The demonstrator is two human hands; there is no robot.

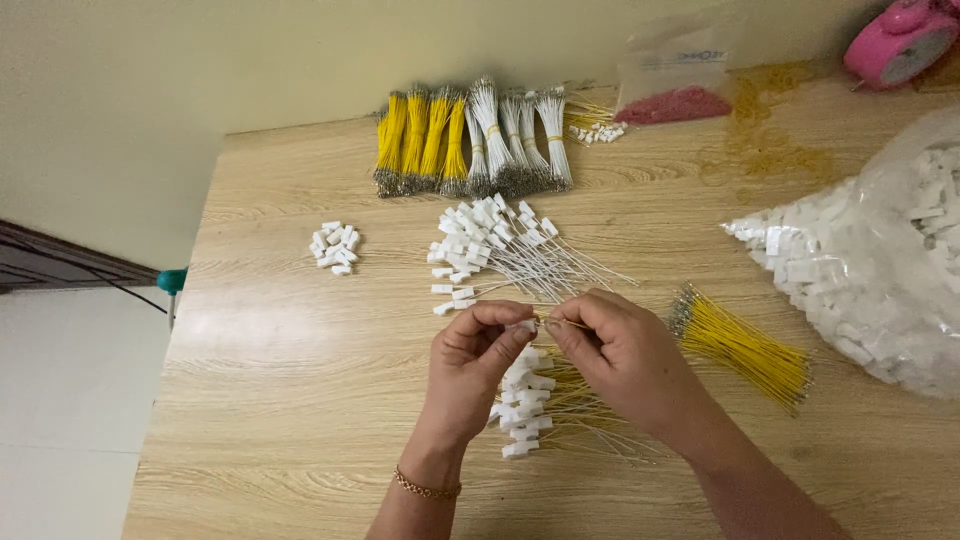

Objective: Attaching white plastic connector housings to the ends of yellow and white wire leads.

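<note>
1. The left hand [478, 352] comes up from the bottom edge with a thin bracelet [427, 489] on the wrist; its thumb and forefinger pinch a small white connector [527, 326] just above the desk [280, 400].
2. The right hand [618, 352] reaches in from the lower right, fingers curled, and pinches a thin yellow wire [562, 322] whose end meets the connector between the 2 hands.
3. Under the hands lies a pile of yellow wires already fitted with white connectors [530, 405].
4. Just above the hands, a fan of white wires with connectors [495, 245] spreads over the desk.
5. A clear plastic bag [880, 270] at the right edge holds many loose white connectors, some spilling out of its mouth to the left.
6. A second clear bag [672, 100] at the back holds small red pieces.
7. A loose bunch of yellow wires [740, 345] lies just right of the right hand.
8. Tied bundles of yellow and white wires [470, 140] stand in a row at the desk's far edge.
9. A small heap of white connectors [335, 248] sits well to the left; a pink round object [900, 40] is in the top right corner.
</note>
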